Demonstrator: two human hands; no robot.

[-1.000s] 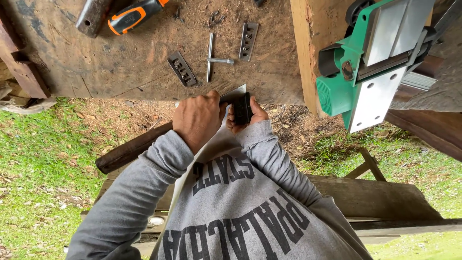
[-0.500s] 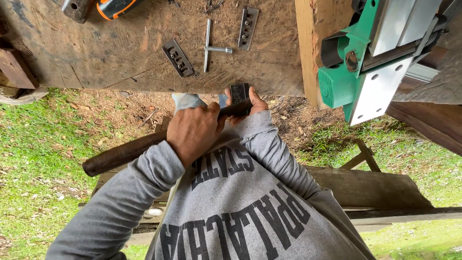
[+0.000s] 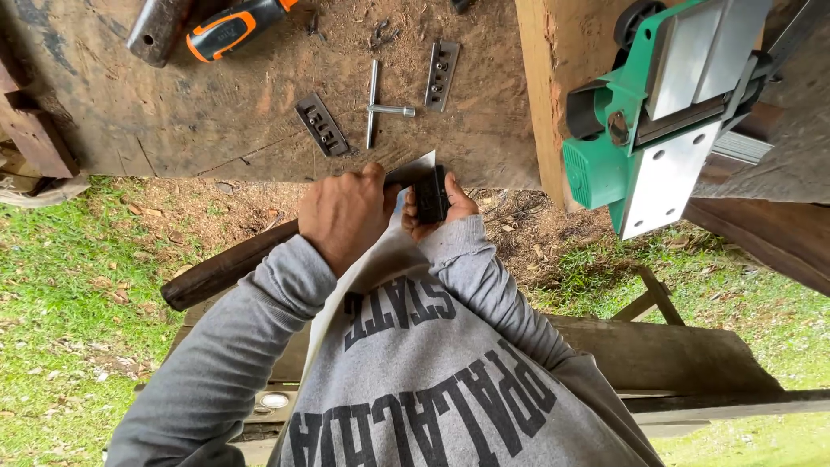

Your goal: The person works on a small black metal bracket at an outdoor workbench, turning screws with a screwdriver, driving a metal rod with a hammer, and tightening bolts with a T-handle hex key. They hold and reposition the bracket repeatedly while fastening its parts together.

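My left hand (image 3: 344, 214) is closed over the near end of a pale sheet, paper or cloth (image 3: 415, 166), pressing it against a small dark block-shaped metal part (image 3: 430, 194). That part rests in my right hand (image 3: 450, 207), fingers curled behind it. Both hands meet just off the near edge of a worn wooden workbench (image 3: 216, 130). On the bench beyond them lie two flat slotted metal plates (image 3: 322, 126) (image 3: 440, 74) and a T-shaped socket wrench (image 3: 377, 107). Grey sweatshirt sleeves cover both arms.
A green and silver electric planer (image 3: 644, 130) sits upside down on a thick timber beam (image 3: 553, 78) at right. An orange and black tool handle (image 3: 232, 28) and a hammer head (image 3: 156, 33) lie at the bench's far left. Grass, a dark log (image 3: 220, 275) and planks lie below.
My hands rose back toward the bench edge after dipping lower. The left hand slid along the sheet over the dark part; the right hand kept hold of it.
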